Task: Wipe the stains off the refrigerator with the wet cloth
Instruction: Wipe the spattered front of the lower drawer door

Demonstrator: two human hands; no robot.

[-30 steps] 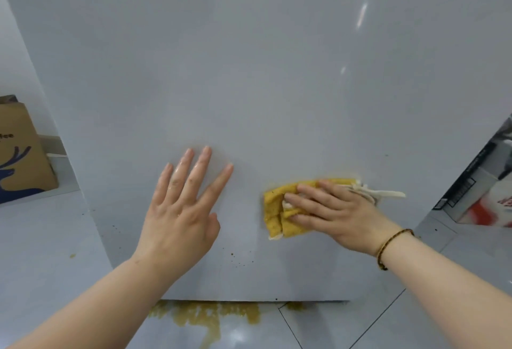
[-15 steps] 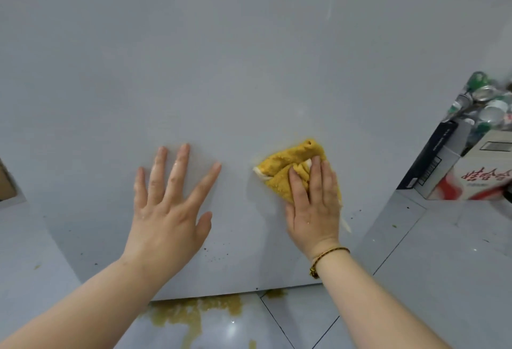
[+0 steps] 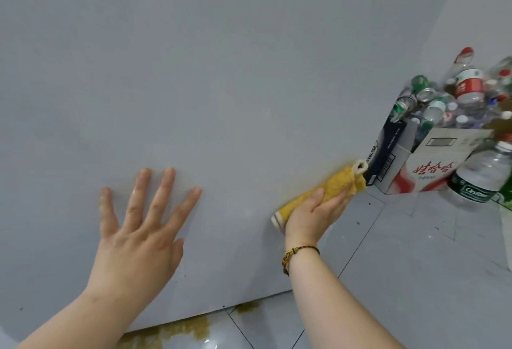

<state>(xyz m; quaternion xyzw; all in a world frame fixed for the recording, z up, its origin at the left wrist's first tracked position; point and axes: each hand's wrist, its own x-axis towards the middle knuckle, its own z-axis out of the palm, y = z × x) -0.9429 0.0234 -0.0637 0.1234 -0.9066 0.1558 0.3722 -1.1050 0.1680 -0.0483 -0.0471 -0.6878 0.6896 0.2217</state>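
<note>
Lying rolled inside the right hand (image 3: 312,211), the cloth (image 3: 336,182) touches the refrigerator (image 3: 221,85).

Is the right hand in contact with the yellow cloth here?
Touching. The head view shows the right hand gripping the rolled yellow cloth, thumb and fingers wrapped round it.

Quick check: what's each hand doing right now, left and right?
Left hand: open, fingers spread flat on the refrigerator.
Right hand: holding the yellow cloth at the refrigerator's right edge.

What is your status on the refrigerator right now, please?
Left hand flat on refrigerator. Right hand grips yellow cloth near its right edge. Cardboard box of bottles close beside.
</note>
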